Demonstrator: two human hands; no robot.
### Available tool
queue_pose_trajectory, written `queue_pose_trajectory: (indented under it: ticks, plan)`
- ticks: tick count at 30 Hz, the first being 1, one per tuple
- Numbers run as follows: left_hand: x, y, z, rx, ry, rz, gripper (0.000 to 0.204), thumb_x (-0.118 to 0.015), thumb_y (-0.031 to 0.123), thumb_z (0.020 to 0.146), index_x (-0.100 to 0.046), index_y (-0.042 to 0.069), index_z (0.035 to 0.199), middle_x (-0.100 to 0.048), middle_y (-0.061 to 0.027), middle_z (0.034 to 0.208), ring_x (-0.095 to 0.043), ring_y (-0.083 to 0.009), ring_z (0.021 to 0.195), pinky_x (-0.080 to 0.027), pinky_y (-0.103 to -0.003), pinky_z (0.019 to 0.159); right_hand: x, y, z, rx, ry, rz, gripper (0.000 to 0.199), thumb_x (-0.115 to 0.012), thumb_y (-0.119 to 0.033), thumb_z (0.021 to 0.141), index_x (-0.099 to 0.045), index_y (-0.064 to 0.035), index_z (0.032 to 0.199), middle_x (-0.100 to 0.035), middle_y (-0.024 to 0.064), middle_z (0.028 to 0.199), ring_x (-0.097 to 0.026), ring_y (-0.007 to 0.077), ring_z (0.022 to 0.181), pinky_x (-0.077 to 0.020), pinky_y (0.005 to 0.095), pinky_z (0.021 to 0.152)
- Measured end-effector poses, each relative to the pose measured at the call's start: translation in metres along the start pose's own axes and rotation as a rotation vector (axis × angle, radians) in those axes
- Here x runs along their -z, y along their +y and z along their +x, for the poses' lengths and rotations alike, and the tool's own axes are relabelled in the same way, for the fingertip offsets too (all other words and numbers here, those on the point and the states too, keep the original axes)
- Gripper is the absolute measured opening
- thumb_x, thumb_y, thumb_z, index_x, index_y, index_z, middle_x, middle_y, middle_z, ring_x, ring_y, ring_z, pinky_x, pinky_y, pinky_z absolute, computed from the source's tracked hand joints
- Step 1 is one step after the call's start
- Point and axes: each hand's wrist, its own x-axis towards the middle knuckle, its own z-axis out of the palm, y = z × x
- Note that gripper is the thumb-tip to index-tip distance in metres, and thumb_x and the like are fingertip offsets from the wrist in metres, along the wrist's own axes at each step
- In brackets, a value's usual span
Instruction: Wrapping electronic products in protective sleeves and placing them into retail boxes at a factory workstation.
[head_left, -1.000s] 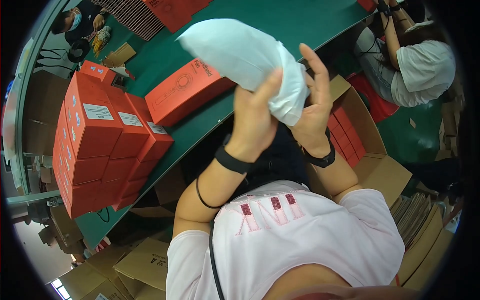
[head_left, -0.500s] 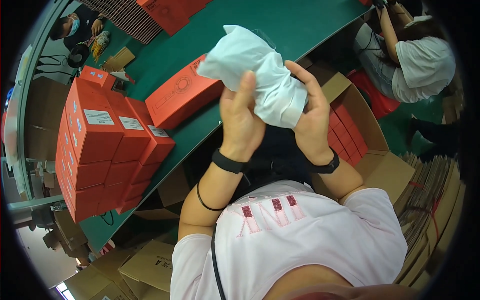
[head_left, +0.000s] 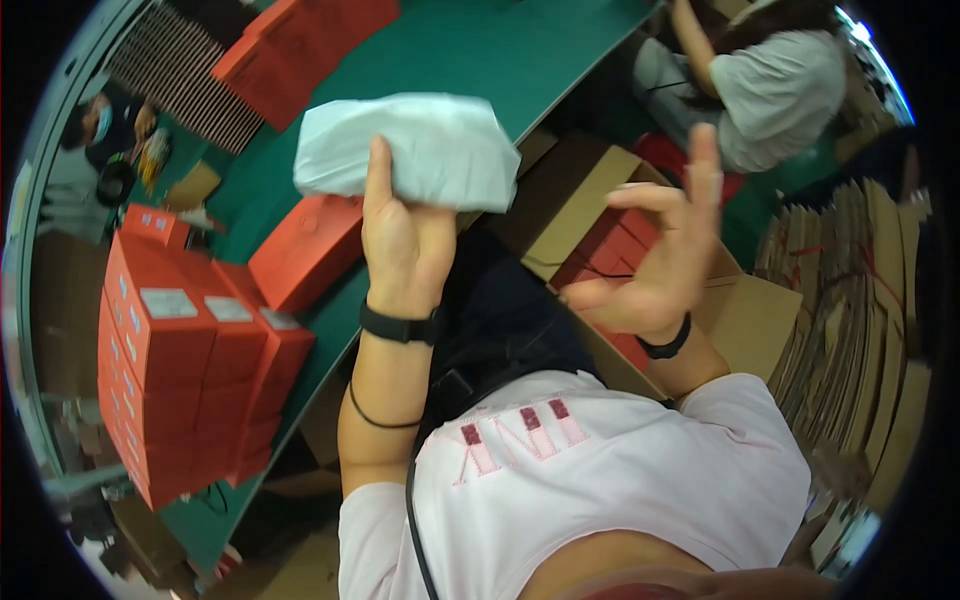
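Your left hand grips the white bundle, raised near the table; your right hand, empty and spread, is near the carton; its wrapping looks complete; the bundle isn't yet set down.

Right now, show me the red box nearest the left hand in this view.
The single red box on the green table, between the stacked red boxes and the left hand; it alone lies partly behind the white package.
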Motion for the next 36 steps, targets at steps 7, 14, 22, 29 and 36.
queue_pose_trajectory:
  ticks: [7, 14, 22, 29, 36]
  plan:
    - [0.006, -0.019, -0.023, -0.222, -0.088, 0.499, 0.033, -0.061, 0.02, 0.103, -0.054, -0.001, 0.128, -0.065, -0.0102, 0.114, -0.064, -0.0184, 0.1, -0.051, -0.034, 0.091, -0.061, -0.003, -0.001, -0.073, -0.417, 0.182, 0.053, -0.069, -0.003, 0.078, -0.061, 0.0063, 0.13, -0.067, 0.0155, 0.098, -0.068, 0.0297, 0.086, -0.0547, 0.0378, 0.075]
    - [0.055, 0.038, -0.05, 0.02, -0.587, 0.759, 0.05, -0.075, 0.038, 0.092, -0.064, -0.005, 0.115, -0.07, -0.0117, 0.102, -0.068, -0.0201, 0.098, -0.054, -0.036, 0.086, -0.092, 0.006, -0.032, -1.125, -0.965, 1.711, 0.026, -0.067, -0.018, 0.096, -0.07, 0.0004, 0.115, -0.075, 0.013, 0.097, -0.073, 0.0227, 0.082, -0.0618, 0.0376, 0.079]
    - [0.061, 0.08, -0.093, -0.5, -1.22, 1.726, 0.048, -0.086, 0.008, 0.062, -0.072, 0.014, 0.107, -0.058, -0.011, 0.113, -0.06, -0.0309, 0.099, -0.049, -0.043, 0.09, -0.102, -0.01, -0.057, -1.292, -1.119, 1.711, 0.042, -0.06, -0.002, 0.092, -0.059, 0.0103, 0.132, -0.068, 0.0128, 0.121, -0.063, 0.0175, 0.11, -0.05, 0.0305, 0.097]
    - [0.077, 0.078, -0.091, -0.64, -0.953, 1.725, 0.045, -0.074, 0.002, 0.068, -0.056, 0.004, 0.11, -0.056, -0.0145, 0.119, -0.062, -0.0344, 0.102, -0.054, -0.041, 0.082, -0.067, -0.059, 0.007, -0.523, -1.332, 0.821, 0.055, -0.08, -0.02, 0.085, -0.056, -0.0016, 0.131, -0.068, 0.0123, 0.109, -0.066, 0.0199, 0.098, -0.0535, 0.0342, 0.085]
    - [0.067, 0.081, -0.062, -0.857, -0.417, 1.804, 0.105, -0.094, 0.025, 0.056, -0.046, 0.005, 0.148, -0.043, -0.0209, 0.149, -0.04, -0.0436, 0.136, -0.032, -0.056, 0.112, -0.074, 0.023, 0.091, -0.2, -1.253, 0.431, 0.062, -0.078, -0.014, 0.077, -0.058, 0.0046, 0.133, -0.069, 0.0207, 0.115, -0.068, 0.0279, 0.102, -0.0524, 0.0373, 0.093]
